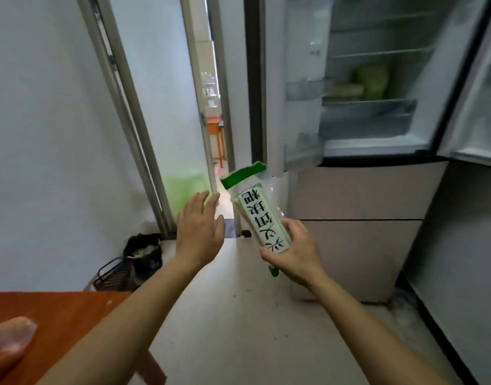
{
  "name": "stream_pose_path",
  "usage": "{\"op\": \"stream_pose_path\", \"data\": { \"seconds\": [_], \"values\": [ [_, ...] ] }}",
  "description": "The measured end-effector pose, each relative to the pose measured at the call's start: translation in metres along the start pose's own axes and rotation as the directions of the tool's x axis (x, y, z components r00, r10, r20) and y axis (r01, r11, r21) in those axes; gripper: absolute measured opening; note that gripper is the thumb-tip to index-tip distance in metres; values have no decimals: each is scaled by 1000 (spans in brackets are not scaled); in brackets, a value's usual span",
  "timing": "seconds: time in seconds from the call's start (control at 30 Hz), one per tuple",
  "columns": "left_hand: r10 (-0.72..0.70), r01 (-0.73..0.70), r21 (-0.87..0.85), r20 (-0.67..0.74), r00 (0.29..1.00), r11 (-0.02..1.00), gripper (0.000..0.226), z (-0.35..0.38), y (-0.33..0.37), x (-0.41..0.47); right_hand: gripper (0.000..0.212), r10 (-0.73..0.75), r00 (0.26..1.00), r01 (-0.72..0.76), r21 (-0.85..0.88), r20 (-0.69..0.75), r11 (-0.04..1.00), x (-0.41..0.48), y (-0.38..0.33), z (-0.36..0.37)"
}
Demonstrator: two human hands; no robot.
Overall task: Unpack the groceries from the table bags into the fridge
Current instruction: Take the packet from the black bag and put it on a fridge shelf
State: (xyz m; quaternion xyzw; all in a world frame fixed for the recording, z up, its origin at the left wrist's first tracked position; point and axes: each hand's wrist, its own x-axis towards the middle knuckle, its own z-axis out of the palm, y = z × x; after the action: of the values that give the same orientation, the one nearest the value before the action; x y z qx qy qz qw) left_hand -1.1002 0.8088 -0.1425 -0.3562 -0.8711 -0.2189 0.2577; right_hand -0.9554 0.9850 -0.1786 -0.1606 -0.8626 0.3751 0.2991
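One long packet (pixel 262 215) is being held in the air in front of the open fridge (pixel 377 79), below the level of its shelves. It is being gripped at its lower end by the right hand (pixel 295 252), the fingers clamped around it. The packet is being shown as a clear wrapper over pale contents, with a white label bearing large dark characters, a green border and a green band at the top end. It is being tilted to the left. The left hand (pixel 199 232) is being held just beside it, empty, fingers spread apart. Two pale green items are being seen blurred on one fridge shelf.
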Motion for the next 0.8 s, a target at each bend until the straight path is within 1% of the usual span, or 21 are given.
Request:
{"op": "stream_pose_path", "data": {
  "seconds": [0.07,0.13,0.23,0.33,0.4,0.53,0.67,0.8],
  "values": [
    [128,-128,-15,-3,992,992,55,27,36,39,69,19,995,-23,-35,-97,999,22,30,-33],
    [240,-240,-39,-11,971,970,57,55,66,79,71,23,986,-37,-83,-162,996,49,59,-63],
    [338,-338,-85,-15,941,937,58,100,107,140,71,5,972,-40,-146,-236,988,95,100,-104],
    [358,-356,-173,-20,933,918,62,140,148,200,72,8,954,-74,-209,-301,975,143,127,-144],
    [399,-399,-210,-44,916,893,64,164,178,239,74,-9,938,-85,-254,-347,963,172,140,-176],
    [457,-457,-271,-65,887,847,64,192,245,309,77,-41,899,-122,-340,-437,933,218,162,-245],
    [530,-532,-259,-85,844,806,67,211,307,368,78,-79,869,-138,-392,-489,909,262,184,-305],
    [498,-506,-236,-96,862,830,68,240,359,428,78,-103,835,-148,-400,-540,904,319,221,-356]
  ]
}}
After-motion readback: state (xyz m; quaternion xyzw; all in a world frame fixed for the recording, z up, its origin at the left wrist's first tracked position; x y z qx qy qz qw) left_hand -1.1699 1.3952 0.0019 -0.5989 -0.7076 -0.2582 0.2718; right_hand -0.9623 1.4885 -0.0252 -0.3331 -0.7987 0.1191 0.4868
